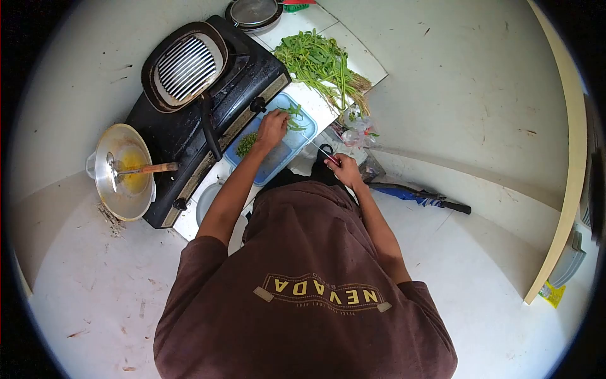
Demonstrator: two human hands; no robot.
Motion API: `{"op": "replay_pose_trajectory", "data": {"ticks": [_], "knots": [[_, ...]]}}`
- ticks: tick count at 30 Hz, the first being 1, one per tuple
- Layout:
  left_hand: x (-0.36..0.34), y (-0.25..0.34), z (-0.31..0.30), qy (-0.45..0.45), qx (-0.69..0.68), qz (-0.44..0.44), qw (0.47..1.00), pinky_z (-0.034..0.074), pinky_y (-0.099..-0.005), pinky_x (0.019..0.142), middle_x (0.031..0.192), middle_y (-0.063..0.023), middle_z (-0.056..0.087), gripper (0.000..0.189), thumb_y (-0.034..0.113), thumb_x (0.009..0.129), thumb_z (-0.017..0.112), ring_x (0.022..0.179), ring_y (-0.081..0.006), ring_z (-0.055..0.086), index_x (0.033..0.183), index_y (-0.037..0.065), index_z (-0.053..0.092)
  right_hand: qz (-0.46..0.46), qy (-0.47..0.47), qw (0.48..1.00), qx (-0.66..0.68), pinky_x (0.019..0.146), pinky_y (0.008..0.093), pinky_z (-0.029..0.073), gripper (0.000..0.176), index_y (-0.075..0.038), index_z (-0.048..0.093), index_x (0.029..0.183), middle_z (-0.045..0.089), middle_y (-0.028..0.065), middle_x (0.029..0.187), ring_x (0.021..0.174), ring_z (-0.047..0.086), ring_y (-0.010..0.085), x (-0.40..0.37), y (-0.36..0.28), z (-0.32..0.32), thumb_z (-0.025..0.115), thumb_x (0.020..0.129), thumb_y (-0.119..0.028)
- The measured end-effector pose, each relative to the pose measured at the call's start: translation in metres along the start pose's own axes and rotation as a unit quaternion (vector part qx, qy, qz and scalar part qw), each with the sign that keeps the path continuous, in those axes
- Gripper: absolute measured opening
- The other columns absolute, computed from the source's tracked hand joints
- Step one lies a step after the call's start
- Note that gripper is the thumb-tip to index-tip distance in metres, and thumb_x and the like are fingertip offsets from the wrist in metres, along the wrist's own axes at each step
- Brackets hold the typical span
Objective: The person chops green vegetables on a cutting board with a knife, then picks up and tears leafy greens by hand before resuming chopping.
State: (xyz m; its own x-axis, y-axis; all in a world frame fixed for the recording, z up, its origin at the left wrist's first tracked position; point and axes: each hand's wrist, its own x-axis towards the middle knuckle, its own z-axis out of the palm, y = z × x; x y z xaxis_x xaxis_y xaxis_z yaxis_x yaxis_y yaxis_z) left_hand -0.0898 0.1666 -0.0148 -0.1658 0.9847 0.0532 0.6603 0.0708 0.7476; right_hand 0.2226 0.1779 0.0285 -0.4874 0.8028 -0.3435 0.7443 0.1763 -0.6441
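A: Left hand point(273, 128)?
B: Fingers curled in on a few leafy sprigs point(295, 124), over the upper part of the blue tray point(270, 165). Exact grip hard to tell.
A: Right hand point(344, 170)?
B: Closed around the reddish handle of a knife point(314, 144); blade points toward the sprigs. Contact between them unclear.
A: In the tray?
B: Small green pile point(246, 144), on the left side.
A: Nearby?
B: Large bunch of greens point(317, 63), roots on, lying on the white tiled surface point(364, 55) beyond the tray. Black stove point(165, 136) to the left.
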Motion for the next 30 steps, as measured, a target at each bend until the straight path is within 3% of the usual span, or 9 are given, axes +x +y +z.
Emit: {"op": "replay_pose_trajectory", "data": {"ticks": [2, 5, 8, 11, 13, 16, 22, 25, 30], "knots": [[-0.006, 0.001, -0.004, 0.024, -0.011, -0.022, 0.999, 0.052, -0.0481, 0.084, 0.098, -0.019, 0.065, 0.015, 0.003, 0.085, 0.067, 0.092, -0.0405, 0.064, 0.101, 0.002, 0.066, -0.019, -0.003, 1.0, 0.003, 0.067, 0.0425, 0.05, 0.042, 0.002, 0.069, 0.089, 0.066, 0.019, 0.075, 0.069, 0.066, 0.0311, 0.005, 0.003, -0.001, 0.074, 0.091, -0.04], [-0.012, 0.002, -0.011, 0.043, 0.03, -0.037, 0.998, 0.053, -0.0463, 0.084, 0.097, -0.0187, 0.065, 0.014, 0.002, 0.085, 0.066, 0.092, -0.0397, 0.064, 0.1, 0.002, 0.067, 0.021, -0.06, 0.998, 0.002, 0.077, 0.0463, 0.051, 0.042, 0.002, 0.069, 0.093, 0.069, 0.0244, 0.086, 0.084, 0.068, 0.0414, 0.013, -0.002, -0.013, 0.071, 0.092, -0.04], [-0.016, 0.009, -0.019, 0.037, 0.059, -0.036, 0.997, 0.053, -0.0451, 0.084, 0.097, -0.0184, 0.065, 0.015, 0.002, 0.085, 0.066, 0.093, -0.039, 0.065, 0.1, 0.003, 0.067, -0.01, -0.047, 0.999, -0.013, 0.069, 0.0432, 0.05, 0.046, 0.002, 0.07, 0.092, 0.067, 0.02, 0.077, 0.072, 0.066, 0.0328, 0.021, 0.005, -0.012, 0.073, 0.091, -0.044], [-0.016, 0.012, -0.023, 0.03, 0.052, -0.014, 0.998, 0.053, -0.0451, 0.084, 0.095, -0.0172, 0.066, 0.015, 0.002, 0.085, 0.066, 0.092, -0.0382, 0.065, 0.1, 0.003, 0.068, -0.035, -0.043, 0.998, -0.005, 0.07, 0.0433, 0.05, 0.046, 0.002, 0.071, 0.094, 0.067, 0.0199, 0.078, 0.073, 0.066, 0.0337, 0.028, 0.014, -0.011, 0.072, 0.092, -0.044], [-0.013, 0.01, -0.018, 0.028, 0.002, -0.004, 1.0, 0.053, -0.0459, 0.083, 0.092, -0.0156, 0.066, 0.014, 0.005, 0.086, 0.066, 0.09, -0.0375, 0.065, 0.1, 0.004, 0.068, -0.013, -0.071, 0.997, -0.005, 0.077, 0.0454, 0.051, 0.042, 0.001, 0.07, 0.095, 0.069, 0.0216, 0.087, 0.084, 0.067, 0.0382, 0.03, 0.01, -0.019, 0.071, 0.091, -0.04], [-0.007, 0.014, -0.007, 0.007, -0.032, -0.035, 0.999, 0.053, -0.0458, 0.083, 0.09, -0.0151, 0.067, 0.016, 0.004, 0.084, 0.067, 0.088, -0.0366, 0.066, 0.1, 0.004, 0.069, 0.001, -0.08, 0.997, 0.0, 0.081, 0.0465, 0.051, 0.039, 0.001, 0.07, 0.095, 0.07, 0.0222, 0.092, 0.089, 0.068, 0.0403, 0.03, 0.008, -0.028, 0.071, 0.091, -0.038], [0.003, 0.029, 0.007, -0.052, 0.089, 0.004, 0.995, 0.05, -0.0459, 0.09, 0.105, -0.012, 0.067, 0.021, 0.01, 0.084, 0.071, 0.102, -0.0338, 0.063, 0.104, 0.008, 0.069, 0.018, -0.073, 0.997, 0.001, 0.08, 0.0466, 0.051, 0.037, 0.0, 0.07, 0.095, 0.07, 0.0223, 0.091, 0.089, 0.068, 0.0401, 0.025, 0.015, -0.038, 0.071, 0.091, -0.037], [0.007, 0.033, 0.014, -0.033, 0.099, 0.013, 0.994, 0.046, -0.046, 0.094, 0.112, -0.01, 0.065, 0.024, 0.014, 0.083, 0.073, 0.11, -0.0323, 0.058, 0.107, 0.01, 0.07, 0.023, -0.058, 0.998, 0.003, 0.079, 0.0467, 0.051, 0.037, 0.0, 0.07, 0.095, 0.069, 0.0226, 0.088, 0.086, 0.068, 0.0407, 0.02, 0.02, -0.041, 0.071, 0.091, -0.037], [0.012, 0.028, 0.021, -0.092, 0.148, 0.042, 0.984, 0.044, -0.0465, 0.094, 0.111, -0.0098, 0.064, 0.023, 0.015, 0.084, 0.073, 0.11, -0.0309, 0.057, 0.107, 0.01, 0.069, 0.033, -0.037, 0.999, 0.023, 0.077, 0.0462, 0.051, 0.037, 0.0, 0.07, 0.094, 0.069, 0.0231, 0.084, 0.082, 0.068, 0.0409, 0.016, 0.025, -0.043, 0.07, 0.092, -0.037]]}}
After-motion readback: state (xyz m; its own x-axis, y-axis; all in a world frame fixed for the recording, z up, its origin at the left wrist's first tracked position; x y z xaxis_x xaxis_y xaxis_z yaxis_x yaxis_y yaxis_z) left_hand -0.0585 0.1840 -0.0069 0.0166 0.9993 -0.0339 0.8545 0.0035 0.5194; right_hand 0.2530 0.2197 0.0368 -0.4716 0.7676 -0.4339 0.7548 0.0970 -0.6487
